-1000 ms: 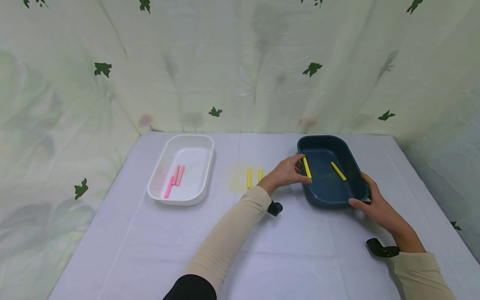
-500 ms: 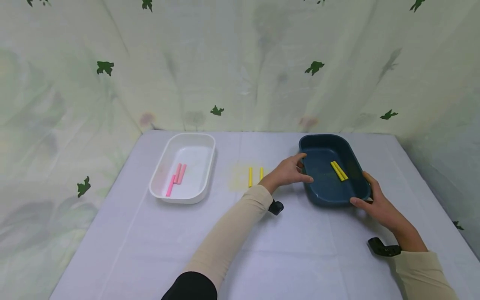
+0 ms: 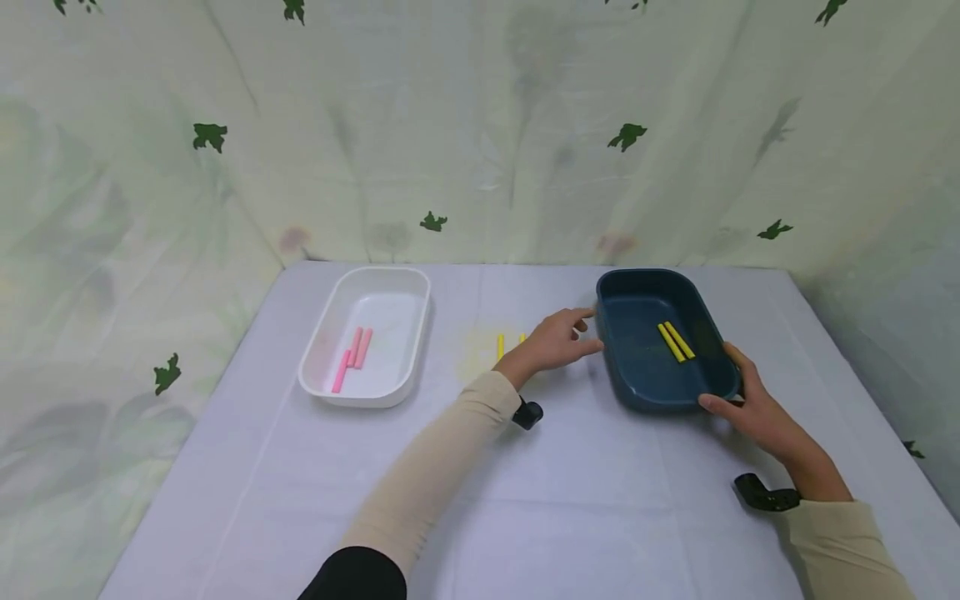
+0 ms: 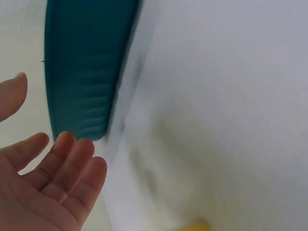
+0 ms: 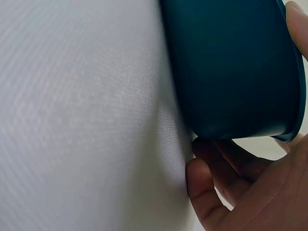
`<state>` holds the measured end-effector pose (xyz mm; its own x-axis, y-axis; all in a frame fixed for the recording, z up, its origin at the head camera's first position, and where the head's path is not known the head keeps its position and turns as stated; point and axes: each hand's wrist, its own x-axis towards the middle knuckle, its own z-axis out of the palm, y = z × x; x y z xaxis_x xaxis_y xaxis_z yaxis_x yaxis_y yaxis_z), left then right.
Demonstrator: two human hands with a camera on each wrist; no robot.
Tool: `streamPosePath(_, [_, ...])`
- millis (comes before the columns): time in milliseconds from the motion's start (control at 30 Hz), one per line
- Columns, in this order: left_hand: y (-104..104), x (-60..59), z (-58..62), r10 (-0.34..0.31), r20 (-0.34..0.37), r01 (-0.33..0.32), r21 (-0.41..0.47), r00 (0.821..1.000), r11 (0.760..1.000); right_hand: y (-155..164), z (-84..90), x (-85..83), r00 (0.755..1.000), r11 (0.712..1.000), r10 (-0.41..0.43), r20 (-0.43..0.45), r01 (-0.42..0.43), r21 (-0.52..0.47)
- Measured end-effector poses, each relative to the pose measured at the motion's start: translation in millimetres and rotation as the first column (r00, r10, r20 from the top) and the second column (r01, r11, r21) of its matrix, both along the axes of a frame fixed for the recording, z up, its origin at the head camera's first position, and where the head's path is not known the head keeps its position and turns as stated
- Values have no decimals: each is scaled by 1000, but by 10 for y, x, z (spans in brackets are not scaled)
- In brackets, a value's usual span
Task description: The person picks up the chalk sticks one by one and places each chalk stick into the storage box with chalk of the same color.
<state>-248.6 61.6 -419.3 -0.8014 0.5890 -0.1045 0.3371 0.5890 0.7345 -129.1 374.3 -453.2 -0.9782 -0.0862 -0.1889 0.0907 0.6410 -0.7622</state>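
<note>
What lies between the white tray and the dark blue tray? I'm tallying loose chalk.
In the head view, two yellow sticks lie on the table between the white tray and dark blue tray, partly hidden by the left hand.

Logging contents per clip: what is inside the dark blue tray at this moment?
Two yellow sticks lie side by side inside the dark blue tray. The right hand grips its near right corner and hides that bit of rim; the tray floor itself shows nothing else.

Passage: bare table (image 3: 465, 467) was left between white tray (image 3: 330, 392) and blue tray (image 3: 637, 400).
Obstacles: yellow sticks (image 3: 500, 346) were laid there.
</note>
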Motion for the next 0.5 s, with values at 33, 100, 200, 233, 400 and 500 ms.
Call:
streamPosePath(33, [-51, -4, 21, -8, -17, 8, -5, 1000, 1000, -3, 2, -5, 1000, 1000, -1, 0, 1, 3])
streamPosePath(100, [-173, -5, 75, -28, -41, 27, -13, 999, 1000, -8, 7, -13, 1000, 1000, -1, -3, 1, 6])
streamPosePath(200, [-396, -4, 168, -50, -66, 48, -29, 997, 998, -10, 14, -18, 1000, 1000, 3, -3, -3, 3])
streamPosePath(233, [-475, -9, 194, -50, -74, 48, -37, 996, 998, -7, 15, -17, 1000, 1000, 5, -3, -5, 1])
streamPosePath(400, [-845, -50, 284, -7, -103, -4, -109, 995, 994, 2, 16, 1, 1000, 1000, 20, -15, -20, -23])
streamPosePath(500, [-1021, -84, 313, -11, -129, -11, -168, 992, 986, -2, 7, 11, 1000, 1000, 13, -17, -13, -22])
